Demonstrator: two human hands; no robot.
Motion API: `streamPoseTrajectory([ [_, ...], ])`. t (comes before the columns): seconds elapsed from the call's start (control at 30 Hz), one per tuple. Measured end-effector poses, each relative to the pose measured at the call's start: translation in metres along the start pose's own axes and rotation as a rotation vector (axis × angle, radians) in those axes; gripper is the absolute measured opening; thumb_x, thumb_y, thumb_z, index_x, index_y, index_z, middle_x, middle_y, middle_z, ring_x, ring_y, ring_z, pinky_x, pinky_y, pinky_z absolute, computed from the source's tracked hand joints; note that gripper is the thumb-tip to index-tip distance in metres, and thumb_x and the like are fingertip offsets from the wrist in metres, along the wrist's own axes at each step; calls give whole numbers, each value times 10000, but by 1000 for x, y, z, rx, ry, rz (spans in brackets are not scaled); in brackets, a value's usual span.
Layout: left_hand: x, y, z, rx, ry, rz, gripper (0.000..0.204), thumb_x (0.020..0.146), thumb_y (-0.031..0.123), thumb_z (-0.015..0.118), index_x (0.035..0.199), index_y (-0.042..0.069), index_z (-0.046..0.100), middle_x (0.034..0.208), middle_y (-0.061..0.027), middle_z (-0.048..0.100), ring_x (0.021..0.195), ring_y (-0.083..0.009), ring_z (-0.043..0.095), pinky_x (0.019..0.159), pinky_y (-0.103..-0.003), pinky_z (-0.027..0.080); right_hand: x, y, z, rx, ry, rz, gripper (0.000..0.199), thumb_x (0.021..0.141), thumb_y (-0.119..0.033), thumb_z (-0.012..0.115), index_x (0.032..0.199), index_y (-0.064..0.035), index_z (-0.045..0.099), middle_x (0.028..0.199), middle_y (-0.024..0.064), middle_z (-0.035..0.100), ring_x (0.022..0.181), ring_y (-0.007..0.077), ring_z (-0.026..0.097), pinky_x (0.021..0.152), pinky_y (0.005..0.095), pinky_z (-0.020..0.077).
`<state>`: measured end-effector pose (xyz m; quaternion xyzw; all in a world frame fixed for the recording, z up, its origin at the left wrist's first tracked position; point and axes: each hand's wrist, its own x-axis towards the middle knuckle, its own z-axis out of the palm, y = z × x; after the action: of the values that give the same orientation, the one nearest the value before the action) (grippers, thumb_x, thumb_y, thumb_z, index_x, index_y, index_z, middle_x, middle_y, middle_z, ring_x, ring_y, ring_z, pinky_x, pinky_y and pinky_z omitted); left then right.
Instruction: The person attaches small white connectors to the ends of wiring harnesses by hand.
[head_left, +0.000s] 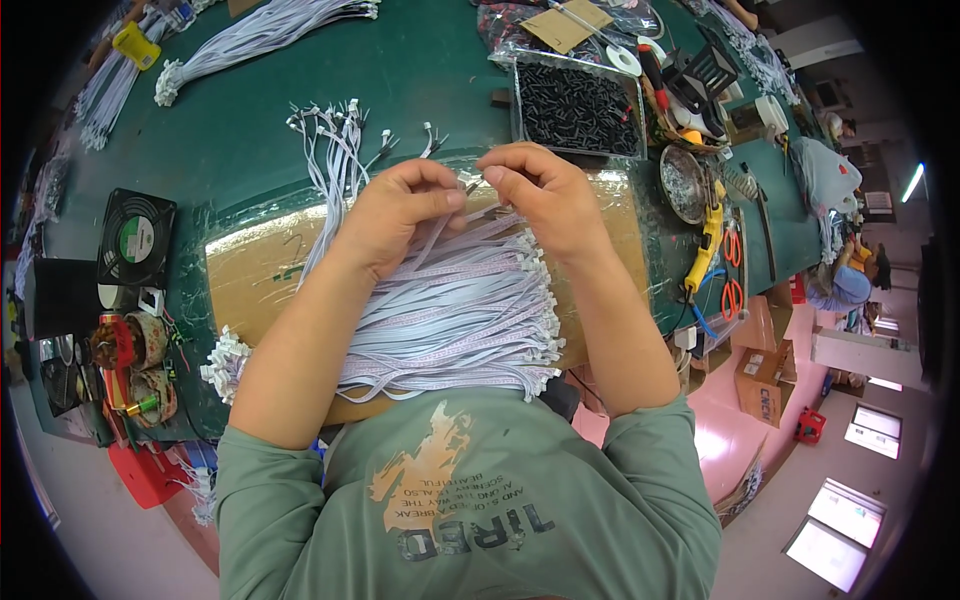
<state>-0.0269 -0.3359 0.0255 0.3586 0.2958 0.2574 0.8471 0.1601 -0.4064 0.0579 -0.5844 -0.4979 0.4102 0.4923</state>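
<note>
Both my hands meet over the far end of a wide pile of white ribbon cables (440,325), which lies crosswise in front of my body. My left hand (415,205) is closed in a pinch, with a ribbon cable rising from the pile into its fingers. Just to the right, my right hand (540,190) pinches with thumb and forefinger. A small dark tip shows between the two hands, too small to name. White connectors (540,310) line the pile's right end. More cables (335,150) with loose wire ends lie beyond my left hand.
A cardboard sheet (615,235) under clear film lies beneath the pile. Beyond my right hand stands a tray of short black tubes (575,105). At right are a round metal dish (683,183), a yellow-handled tool (708,240) and red-handled scissors (732,270). A black fan (137,238) stands left.
</note>
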Motion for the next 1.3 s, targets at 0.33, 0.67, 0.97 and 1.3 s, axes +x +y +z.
streamPoseTrajectory([
  [0.33,1,0,0,13,-9,0,169,827,14,695,970,20,605,895,-69,650,776,-174,668,699,-280,550,0,-6,6,46,-99,185,177,893,-52,631,1057,9,654,863,26,629,709,76,558,639,217,464],
  [0.67,-3,2,4,198,-45,42,333,817,-4,688,1123,0,556,886,-77,670,789,-144,649,720,-255,498,0,6,0,301,-126,180,374,868,-3,619,1236,20,556,940,62,645,802,104,626,695,238,517],
  [0.97,-2,1,3,231,-4,76,335,804,-29,667,1119,-3,559,866,-85,682,794,-136,643,698,-249,489,-1,1,5,200,-166,230,378,870,-42,647,1238,7,580,908,41,645,779,93,608,671,233,497],
  [1.3,3,15,3,572,471,151,314,842,14,657,1136,-1,548,921,-84,669,652,-106,600,519,-215,453,64,13,-68,-959,249,-97,389,861,-249,640,1227,-119,622,1042,103,670,934,271,649,839,374,513],
])
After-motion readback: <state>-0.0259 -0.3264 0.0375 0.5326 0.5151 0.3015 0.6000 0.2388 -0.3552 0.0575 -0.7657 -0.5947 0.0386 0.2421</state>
